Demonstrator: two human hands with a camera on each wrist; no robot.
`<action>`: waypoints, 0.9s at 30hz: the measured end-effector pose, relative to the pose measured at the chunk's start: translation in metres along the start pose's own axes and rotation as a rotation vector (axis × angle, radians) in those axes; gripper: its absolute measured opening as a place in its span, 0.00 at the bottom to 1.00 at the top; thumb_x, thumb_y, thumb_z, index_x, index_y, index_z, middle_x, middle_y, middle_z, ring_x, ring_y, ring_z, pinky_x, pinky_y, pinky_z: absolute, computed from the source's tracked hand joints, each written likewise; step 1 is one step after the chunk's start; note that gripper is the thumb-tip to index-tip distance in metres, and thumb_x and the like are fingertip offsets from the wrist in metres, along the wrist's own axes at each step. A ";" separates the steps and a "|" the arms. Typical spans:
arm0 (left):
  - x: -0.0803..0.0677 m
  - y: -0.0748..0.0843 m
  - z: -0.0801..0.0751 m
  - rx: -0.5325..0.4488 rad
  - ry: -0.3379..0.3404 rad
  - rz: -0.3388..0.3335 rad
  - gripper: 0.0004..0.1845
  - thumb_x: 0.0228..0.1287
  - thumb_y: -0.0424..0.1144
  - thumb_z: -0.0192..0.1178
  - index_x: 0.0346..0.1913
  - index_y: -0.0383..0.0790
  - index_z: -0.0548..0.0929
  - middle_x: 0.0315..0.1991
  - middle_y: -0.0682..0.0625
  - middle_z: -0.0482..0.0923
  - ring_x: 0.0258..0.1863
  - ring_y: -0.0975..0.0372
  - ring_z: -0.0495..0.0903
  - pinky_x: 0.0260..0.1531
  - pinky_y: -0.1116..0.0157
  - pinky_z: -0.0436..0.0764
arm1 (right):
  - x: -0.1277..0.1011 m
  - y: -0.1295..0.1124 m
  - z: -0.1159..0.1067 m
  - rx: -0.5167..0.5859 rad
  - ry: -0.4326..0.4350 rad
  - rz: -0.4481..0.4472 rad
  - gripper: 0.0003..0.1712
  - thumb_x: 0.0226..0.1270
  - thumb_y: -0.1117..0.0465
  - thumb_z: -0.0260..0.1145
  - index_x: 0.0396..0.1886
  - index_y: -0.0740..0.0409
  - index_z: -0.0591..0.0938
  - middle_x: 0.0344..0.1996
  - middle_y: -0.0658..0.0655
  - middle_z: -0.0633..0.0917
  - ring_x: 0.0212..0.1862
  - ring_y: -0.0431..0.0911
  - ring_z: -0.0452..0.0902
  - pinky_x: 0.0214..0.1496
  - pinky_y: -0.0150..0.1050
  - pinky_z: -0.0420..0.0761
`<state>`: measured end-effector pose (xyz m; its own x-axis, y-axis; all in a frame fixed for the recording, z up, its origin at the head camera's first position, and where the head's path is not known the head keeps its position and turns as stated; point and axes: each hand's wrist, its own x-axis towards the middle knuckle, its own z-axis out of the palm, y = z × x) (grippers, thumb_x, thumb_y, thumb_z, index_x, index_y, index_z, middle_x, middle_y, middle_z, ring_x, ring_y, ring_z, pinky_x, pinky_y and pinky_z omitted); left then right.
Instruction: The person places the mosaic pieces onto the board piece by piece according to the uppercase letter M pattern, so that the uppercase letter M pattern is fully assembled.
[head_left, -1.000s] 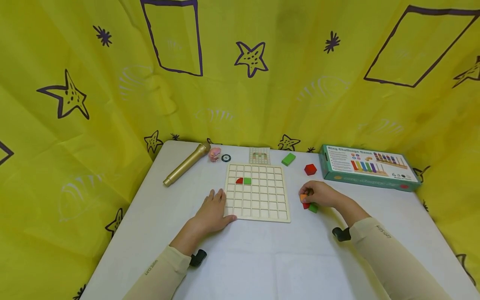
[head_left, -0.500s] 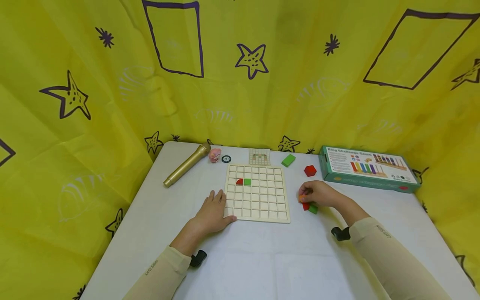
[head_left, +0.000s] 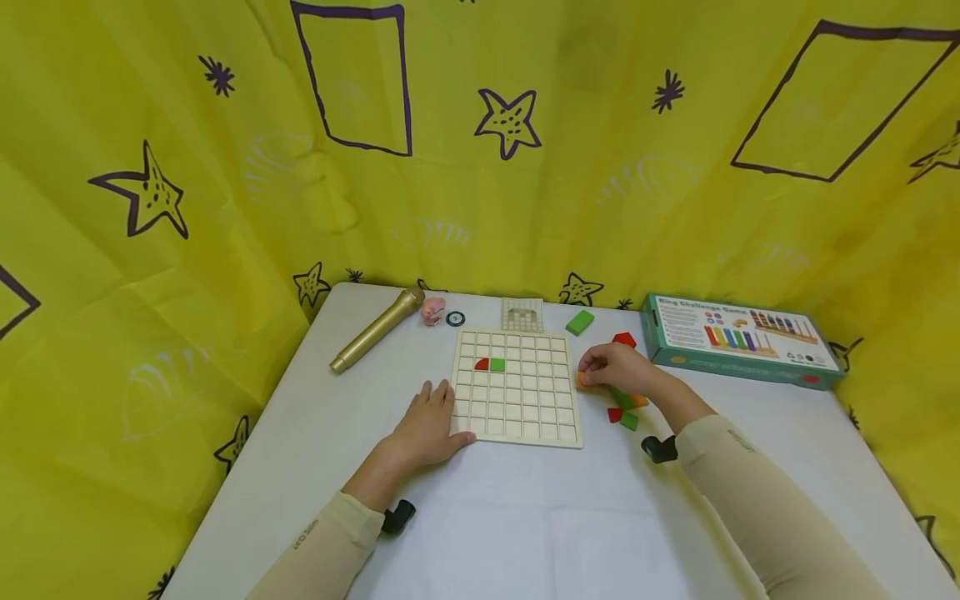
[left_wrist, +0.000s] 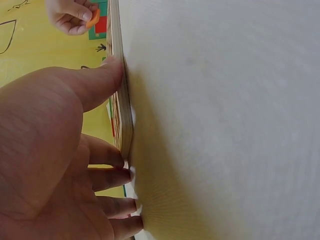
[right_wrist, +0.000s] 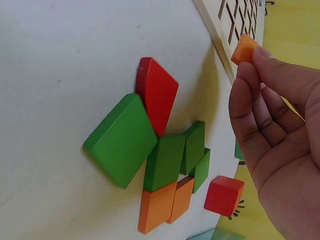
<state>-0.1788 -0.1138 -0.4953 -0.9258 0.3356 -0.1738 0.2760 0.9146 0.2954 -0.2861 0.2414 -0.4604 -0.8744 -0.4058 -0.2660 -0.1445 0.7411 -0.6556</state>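
Note:
Between thumb and fingertips, my right hand (head_left: 618,368) pinches a small orange block (right_wrist: 244,49), held just off the right edge of the pale wooden grid board (head_left: 517,417). A red quarter-round block (head_left: 482,364) and a green square block (head_left: 497,365) sit side by side in the board's upper left cells. My left hand (head_left: 426,427) rests at the board's lower left corner, fingers spread along the side and thumb (left_wrist: 102,82) against the front edge. Below my right hand lie a red quarter-round block (right_wrist: 157,95), several green blocks (right_wrist: 122,140) and orange blocks (right_wrist: 157,207).
Behind the board lies a pattern card (head_left: 522,315), with a green block (head_left: 580,322) beside it. A red block (right_wrist: 224,196) and a game box (head_left: 742,337) are at right. A gold microphone (head_left: 375,332), pink object (head_left: 432,311) and dark ring (head_left: 455,318) lie at back left.
My right hand has lifted the orange block from the pile and moved left and away toward the board, uncovering more green and orange blocks. The left hand stays put.

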 end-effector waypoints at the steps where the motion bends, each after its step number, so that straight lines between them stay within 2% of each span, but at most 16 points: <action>1: 0.000 0.000 0.000 -0.002 -0.002 -0.001 0.49 0.69 0.62 0.58 0.74 0.22 0.58 0.77 0.31 0.53 0.76 0.36 0.48 0.72 0.44 0.56 | 0.002 -0.001 0.000 0.016 -0.006 0.010 0.07 0.68 0.62 0.71 0.42 0.58 0.84 0.35 0.54 0.84 0.40 0.49 0.77 0.47 0.40 0.79; 4: 0.000 0.000 0.000 -0.004 -0.001 -0.004 0.49 0.69 0.62 0.59 0.74 0.23 0.58 0.77 0.31 0.53 0.76 0.36 0.48 0.72 0.44 0.56 | 0.007 -0.004 0.001 0.052 -0.015 0.033 0.07 0.68 0.61 0.71 0.43 0.58 0.84 0.35 0.53 0.84 0.39 0.49 0.77 0.46 0.39 0.80; 10: 0.000 -0.001 0.001 -0.007 -0.002 -0.008 0.49 0.69 0.62 0.59 0.75 0.23 0.58 0.77 0.31 0.53 0.76 0.36 0.48 0.71 0.43 0.57 | 0.017 -0.013 0.001 0.072 -0.019 0.014 0.07 0.68 0.62 0.71 0.41 0.60 0.84 0.33 0.54 0.85 0.37 0.48 0.79 0.43 0.39 0.81; 22: -0.002 0.002 -0.002 0.004 0.002 -0.005 0.49 0.69 0.61 0.58 0.74 0.23 0.59 0.76 0.31 0.53 0.76 0.36 0.49 0.71 0.44 0.57 | 0.033 -0.028 -0.001 0.083 -0.018 -0.026 0.09 0.67 0.60 0.72 0.42 0.61 0.85 0.33 0.55 0.86 0.35 0.47 0.80 0.44 0.45 0.83; 27: -0.003 0.002 -0.001 0.019 0.001 -0.001 0.49 0.70 0.62 0.58 0.74 0.22 0.59 0.76 0.31 0.54 0.76 0.36 0.49 0.71 0.44 0.58 | 0.038 -0.034 0.004 0.086 -0.025 -0.023 0.10 0.68 0.61 0.71 0.43 0.62 0.84 0.35 0.55 0.86 0.35 0.47 0.79 0.45 0.44 0.83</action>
<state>-0.1758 -0.1130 -0.4932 -0.9263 0.3344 -0.1736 0.2798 0.9191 0.2776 -0.3123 0.1983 -0.4510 -0.8592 -0.4365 -0.2668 -0.1235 0.6832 -0.7198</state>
